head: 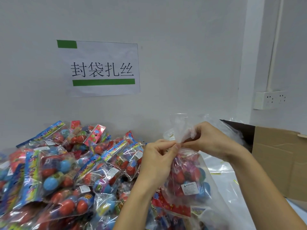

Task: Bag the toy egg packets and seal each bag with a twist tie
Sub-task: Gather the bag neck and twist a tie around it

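Hands gathered the neck of a filled bag for tying.

Head view: the left hand (157,161) and right hand (211,140) pinched the twisted neck of a clear bag (187,176) of toy egg packets, at about 4 o'clock in frame. Whether a twist tie was on could not be told. A heap of unbagged packets (63,171) lay at 8 o'clock, suggesting most work remained; loose ties (216,173) lay at 3 o'clock.

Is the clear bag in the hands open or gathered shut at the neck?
Gathered shut: the left hand and right hand pinch the clear bag at its neck. Whether a twist tie is on: cannot tell.
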`<state>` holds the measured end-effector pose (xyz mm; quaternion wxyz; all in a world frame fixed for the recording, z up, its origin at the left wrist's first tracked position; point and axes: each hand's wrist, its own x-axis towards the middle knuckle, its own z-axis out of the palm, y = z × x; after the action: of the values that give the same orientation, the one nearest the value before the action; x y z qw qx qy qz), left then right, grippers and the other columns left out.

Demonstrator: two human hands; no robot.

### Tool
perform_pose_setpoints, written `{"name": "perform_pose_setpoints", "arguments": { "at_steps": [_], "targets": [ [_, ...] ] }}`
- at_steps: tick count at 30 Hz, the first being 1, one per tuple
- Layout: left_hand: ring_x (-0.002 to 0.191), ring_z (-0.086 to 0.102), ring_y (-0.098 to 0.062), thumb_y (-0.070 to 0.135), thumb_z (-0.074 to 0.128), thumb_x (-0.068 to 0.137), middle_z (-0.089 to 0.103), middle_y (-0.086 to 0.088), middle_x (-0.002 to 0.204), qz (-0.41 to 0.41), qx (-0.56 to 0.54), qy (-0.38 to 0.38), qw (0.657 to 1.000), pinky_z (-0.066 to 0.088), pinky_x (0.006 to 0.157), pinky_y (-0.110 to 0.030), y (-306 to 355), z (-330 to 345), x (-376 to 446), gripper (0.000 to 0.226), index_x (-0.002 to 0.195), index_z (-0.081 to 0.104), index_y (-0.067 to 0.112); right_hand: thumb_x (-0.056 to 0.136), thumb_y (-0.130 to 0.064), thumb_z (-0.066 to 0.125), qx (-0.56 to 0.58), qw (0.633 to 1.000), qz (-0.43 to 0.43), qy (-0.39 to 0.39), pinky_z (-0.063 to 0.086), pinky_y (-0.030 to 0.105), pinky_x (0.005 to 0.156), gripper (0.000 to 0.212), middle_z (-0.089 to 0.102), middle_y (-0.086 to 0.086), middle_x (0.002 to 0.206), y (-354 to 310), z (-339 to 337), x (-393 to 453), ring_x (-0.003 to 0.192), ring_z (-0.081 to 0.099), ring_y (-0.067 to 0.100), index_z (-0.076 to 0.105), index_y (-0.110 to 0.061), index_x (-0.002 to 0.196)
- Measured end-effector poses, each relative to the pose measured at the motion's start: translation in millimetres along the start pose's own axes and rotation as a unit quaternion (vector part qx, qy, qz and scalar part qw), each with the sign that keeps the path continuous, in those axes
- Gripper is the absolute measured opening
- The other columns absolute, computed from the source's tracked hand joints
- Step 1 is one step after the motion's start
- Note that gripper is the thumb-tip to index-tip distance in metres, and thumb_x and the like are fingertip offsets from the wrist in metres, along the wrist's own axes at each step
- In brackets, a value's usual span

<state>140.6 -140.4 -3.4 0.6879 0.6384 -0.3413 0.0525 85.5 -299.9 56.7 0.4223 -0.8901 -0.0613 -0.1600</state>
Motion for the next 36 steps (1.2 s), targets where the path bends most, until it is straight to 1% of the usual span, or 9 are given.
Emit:
{"name": "perform_pose_setpoints", "arguments": {
  "at_steps": [4, 7, 12, 15, 18, 21, 28, 32, 36],
  "targets": [
    [0.087, 0.07, -0.016, 0.019, 0.071, 0.091, 0.073, 0.01, 0.092, 0.007, 0.001, 0.011, 1.0, 0.057, 0.079, -0.033, 1, -5, 2, 0.014, 0.09, 0.082, 0.027, 0.086, -0.004, 0.074, 0.044, 0.999, -0.001, -0.002, 0.053, 0.031, 0.073, 0.014, 0.077, 0.004, 0.081, 4, -3, 1, 0.076, 0.068, 0.017, 0.082, -0.015, 0.088],
    [0.09, 0.066, -0.027, 0.021, 0.072, 0.09, 0.071, 0.016, 0.098, 0.017, 0.029, 0.026, 0.999, 0.057, 0.079, -0.036, 2, -4, 1, 0.011, 0.09, 0.082, 0.027, 0.087, -0.002, 0.071, 0.054, 0.999, 0.005, 0.002, 0.045, 0.021, 0.062, 0.02, 0.071, -0.002, 0.069, 0, -4, 1, 0.063, 0.053, 0.008, 0.082, -0.016, 0.078],
    [0.09, 0.063, -0.027, 0.017, 0.072, 0.089, 0.068, 0.018, 0.099, 0.049, 0.043, 0.028, 0.997, 0.053, 0.076, -0.027, 5, 0, -1, 0.011, 0.092, 0.081, 0.023, 0.083, -0.002, 0.072, 0.059, 0.998, 0.016, 0.012, 0.045, 0.029, 0.063, 0.026, 0.063, -0.002, 0.06, -2, -1, 1, 0.058, 0.054, 0.011, 0.071, -0.015, 0.061],
    [0.085, 0.064, -0.016, 0.016, 0.072, 0.089, 0.067, 0.019, 0.098, 0.059, 0.037, 0.033, 0.997, 0.05, 0.07, -0.021, 8, 0, -1, 0.011, 0.092, 0.081, 0.022, 0.085, -0.003, 0.073, 0.067, 0.998, 0.02, 0.011, 0.055, 0.043, 0.076, 0.01, 0.074, 0.014, 0.077, -3, -1, 1, 0.074, 0.071, 0.027, 0.077, -0.007, 0.077],
    [0.081, 0.064, -0.002, 0.013, 0.071, 0.09, 0.066, 0.017, 0.091, 0.066, 0.037, 0.036, 0.997, 0.046, 0.067, -0.015, 9, -1, -1, 0.013, 0.086, 0.081, 0.021, 0.089, -0.004, 0.071, 0.079, 0.996, 0.042, 0.003, 0.055, 0.052, 0.093, 0.008, 0.074, 0.026, 0.095, -4, 2, 2, 0.096, 0.07, 0.042, 0.078, 0.0, 0.09],
    [0.076, 0.062, -0.003, 0.011, 0.071, 0.091, 0.066, 0.017, 0.083, 0.062, 0.019, 0.028, 0.998, 0.047, 0.066, -0.019, 9, -3, -1, 0.019, 0.078, 0.08, 0.022, 0.092, -0.005, 0.068, 0.091, 0.993, 0.072, -0.003, 0.059, 0.042, 0.078, 0.012, 0.074, 0.025, 0.092, -3, 6, 5, 0.085, 0.073, 0.035, 0.078, 0.001, 0.089],
    [0.074, 0.063, -0.006, 0.013, 0.071, 0.091, 0.069, 0.012, 0.087, 0.061, 0.037, 0.053, 0.996, 0.051, 0.065, -0.027, 8, -2, -3, 0.017, 0.086, 0.081, 0.026, 0.095, -0.008, 0.065, 0.146, 0.981, 0.125, -0.024, 0.052, 0.023, 0.058, 0.019, 0.076, 0.017, 0.086, 0, 10, 9, 0.073, 0.072, 0.019, 0.077, -0.003, 0.081],
    [0.074, 0.064, -0.005, 0.014, 0.07, 0.091, 0.07, 0.012, 0.087, 0.065, 0.05, 0.059, 0.995, 0.053, 0.067, -0.026, 8, -1, -3, 0.02, 0.086, 0.079, 0.031, 0.096, -0.014, 0.065, 0.147, 0.98, 0.131, -0.041, 0.055, 0.037, 0.08, 0.018, 0.076, 0.017, 0.097, -2, 9, 6, 0.088, 0.072, 0.028, 0.078, -0.001, 0.092],
    [0.08, 0.069, -0.006, 0.013, 0.072, 0.089, 0.072, 0.012, 0.086, 0.059, 0.051, 0.075, 0.994, 0.057, 0.073, -0.029, 8, -3, -2, 0.013, 0.091, 0.081, 0.022, 0.095, -0.013, 0.064, 0.177, 0.974, 0.131, -0.057, 0.046, 0.053, 0.105, 0.022, 0.072, 0.026, 0.109, -4, 10, 5, 0.105, 0.067, 0.042, 0.075, 0.006, 0.1]
  ]
}}
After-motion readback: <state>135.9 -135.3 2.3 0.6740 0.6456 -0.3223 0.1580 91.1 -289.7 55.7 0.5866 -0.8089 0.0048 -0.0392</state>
